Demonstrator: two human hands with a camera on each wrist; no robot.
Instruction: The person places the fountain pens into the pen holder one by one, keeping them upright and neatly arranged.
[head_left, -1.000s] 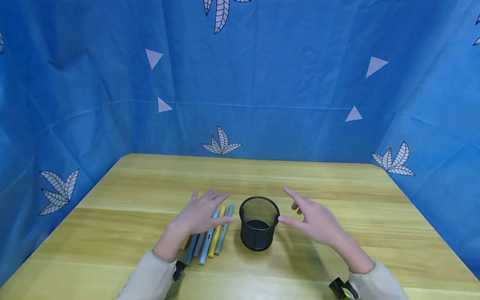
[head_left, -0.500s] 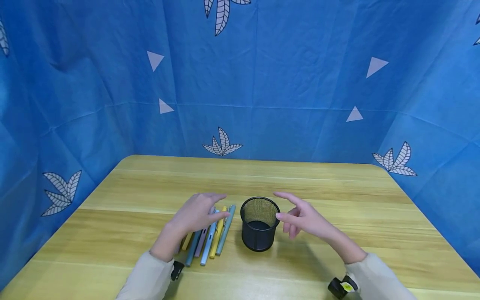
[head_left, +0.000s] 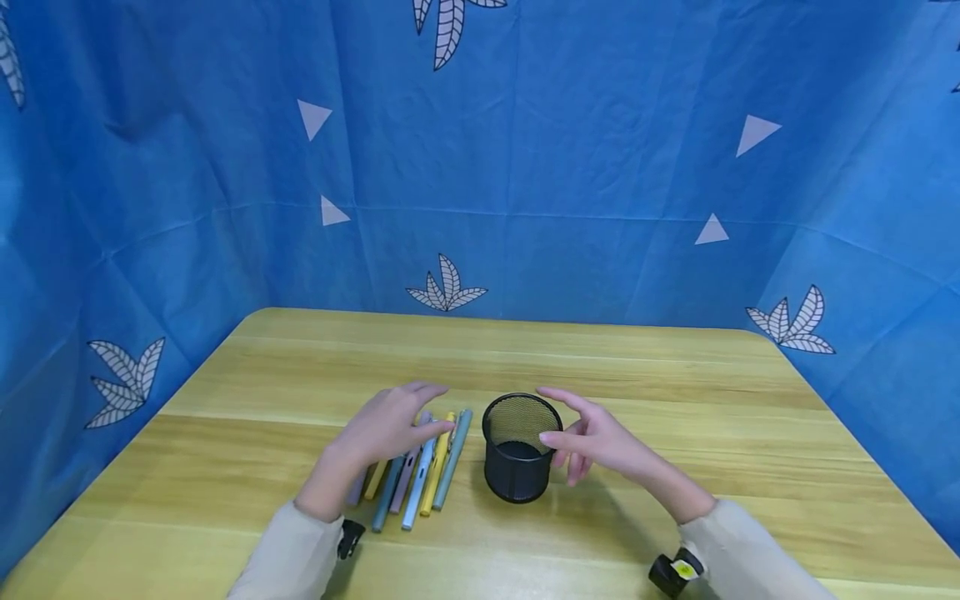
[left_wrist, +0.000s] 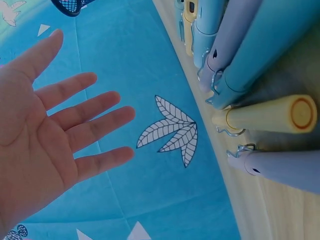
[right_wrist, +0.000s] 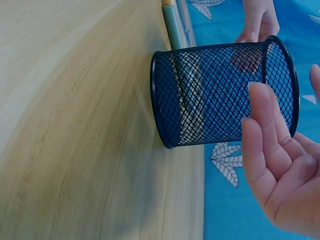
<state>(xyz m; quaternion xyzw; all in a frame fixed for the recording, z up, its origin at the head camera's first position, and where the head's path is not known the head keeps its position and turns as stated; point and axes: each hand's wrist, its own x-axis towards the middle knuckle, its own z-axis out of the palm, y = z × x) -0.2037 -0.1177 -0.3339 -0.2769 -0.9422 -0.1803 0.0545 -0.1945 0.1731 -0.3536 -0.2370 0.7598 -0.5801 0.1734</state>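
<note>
A black mesh pen holder [head_left: 517, 475] stands upright on the wooden table. My right hand [head_left: 600, 437] is at its right side, thumb and index finger spread near the rim. In the right wrist view, loosely bent fingers [right_wrist: 262, 135] lie close beside the mesh [right_wrist: 215, 95]; whether they touch it I cannot tell. My left hand [head_left: 386, 425] hovers over a row of pastel pens, holding nothing; its fingers [left_wrist: 102, 107] are spread in the left wrist view. Among the pens are a light blue pen [head_left: 417, 487], a yellow pen [head_left: 435, 479] and a teal pen [head_left: 453, 458]. The hand partly hides their far ends.
The wooden table [head_left: 637, 358] reaches back to a blue cloth [head_left: 570, 150] printed with leaves and triangles, which also hangs at both sides. A black wrist device [head_left: 350, 537] sits at the left sleeve, another wrist device [head_left: 675, 573] at the right.
My right hand has moved left, closer to the pen holder, and its lower fingers have bent downward. My left hand has drawn slightly back and left, its fingers less spread in the head view.
</note>
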